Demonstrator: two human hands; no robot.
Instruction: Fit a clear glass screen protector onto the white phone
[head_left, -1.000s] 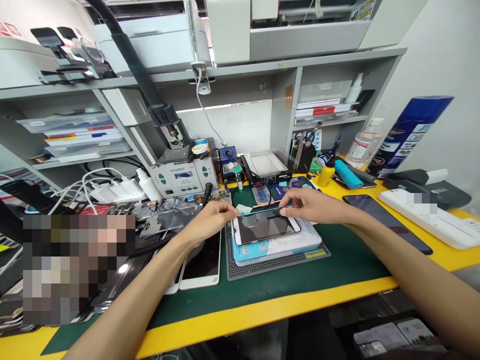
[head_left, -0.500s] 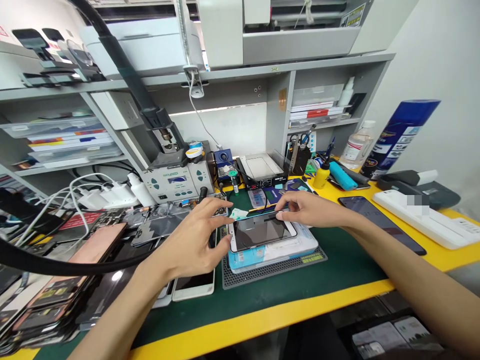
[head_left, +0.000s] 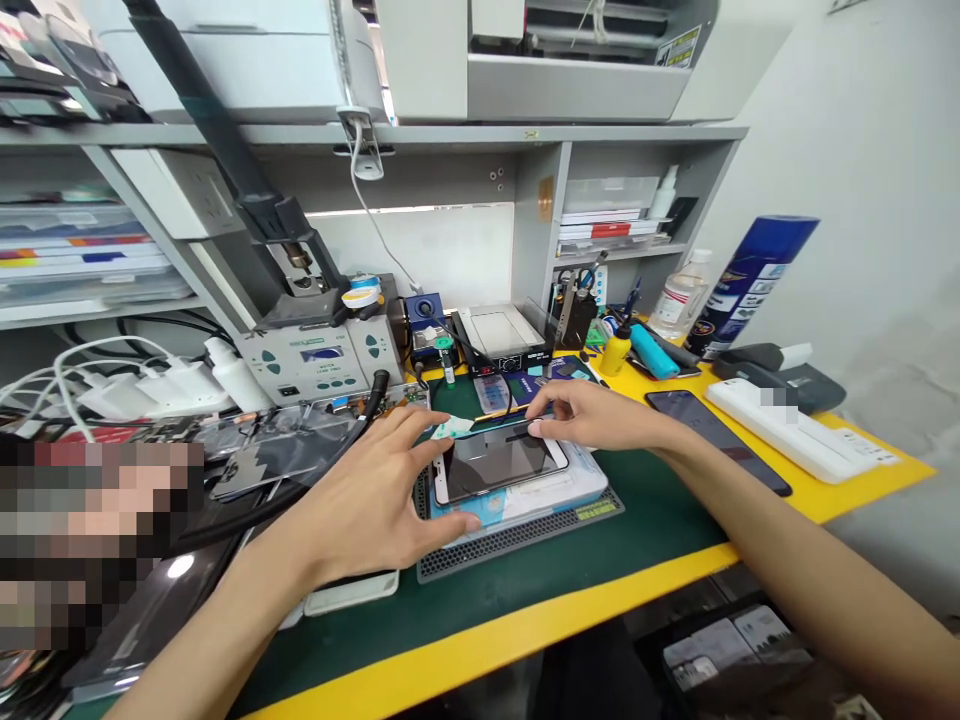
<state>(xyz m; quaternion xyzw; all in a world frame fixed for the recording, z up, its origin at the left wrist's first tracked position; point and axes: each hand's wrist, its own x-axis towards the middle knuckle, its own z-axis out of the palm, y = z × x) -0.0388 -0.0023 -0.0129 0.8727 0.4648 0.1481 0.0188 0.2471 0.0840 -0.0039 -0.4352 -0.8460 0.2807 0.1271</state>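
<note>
A white-framed phone (head_left: 499,462) with a dark screen lies face up on a flat blue and white box (head_left: 517,503). My left hand (head_left: 382,480) spans the phone's left end with its fingers spread. Its thumb tip is at the box's front side, and its upper fingers are by the phone's top left corner. A small white and green tab (head_left: 452,428) shows beside those fingers. Thumb and forefinger of my right hand (head_left: 574,412) are closed at the phone's far long edge; the exact grip point is partly hidden.
Under the box is a dark perforated mat (head_left: 510,548). Left of it lie piled phone parts (head_left: 270,455) and a black hose (head_left: 375,395). Behind stand a grey control unit (head_left: 315,355) and a heating plate (head_left: 502,340). A dark phone (head_left: 716,440) and white box (head_left: 795,430) lie right.
My view has shifted, so the bench appears further left. My left thumb has moved off the phone's left end toward the box's front edge. My right hand keeps its place at the far edge.
</note>
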